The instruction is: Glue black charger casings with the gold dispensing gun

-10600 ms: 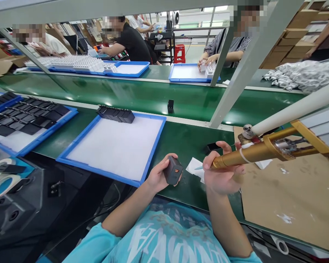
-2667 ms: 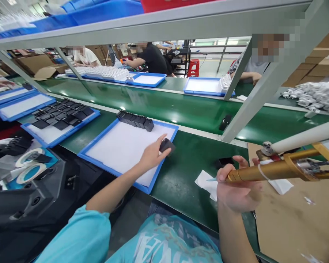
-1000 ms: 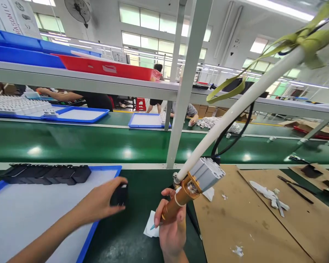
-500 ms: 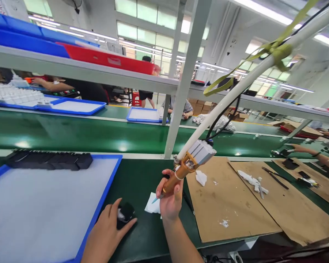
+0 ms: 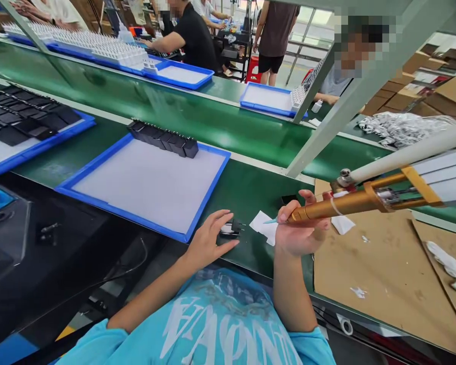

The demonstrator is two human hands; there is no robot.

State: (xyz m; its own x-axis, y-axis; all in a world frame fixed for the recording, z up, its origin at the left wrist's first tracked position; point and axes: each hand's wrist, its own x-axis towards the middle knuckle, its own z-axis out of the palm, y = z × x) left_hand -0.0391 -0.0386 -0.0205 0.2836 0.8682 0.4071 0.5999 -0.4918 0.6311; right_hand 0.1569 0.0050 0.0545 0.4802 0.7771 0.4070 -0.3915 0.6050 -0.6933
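Note:
My right hand (image 5: 300, 234) is closed around the gold barrel of a dispensing tool (image 5: 349, 204) with a thin blue needle tip. The needle points left, over a piece of white paper (image 5: 265, 225) on the green bench. Left of the paper lies a small black plug adapter (image 5: 231, 229), its metal pins facing right and a pale patch on its side. My left hand (image 5: 205, 241) is around it, thumb and fingers apart; whether a fingertip touches it I cannot tell. Behind my right hand sits a small black case (image 5: 288, 201), partly hidden.
A blue-rimmed tray (image 5: 148, 187) with a row of black cases (image 5: 163, 139) lies to the left, and a fuller tray (image 5: 38, 152) beyond it. Cardboard (image 5: 365, 268) covers the bench at right. A metal post (image 5: 323, 139) rises behind. Co-workers sit across the green channel.
The view has swung down and left. The dispensing tool now lies closer to level, still in my right hand. My left hand remains around the adapter, whose pins now show.

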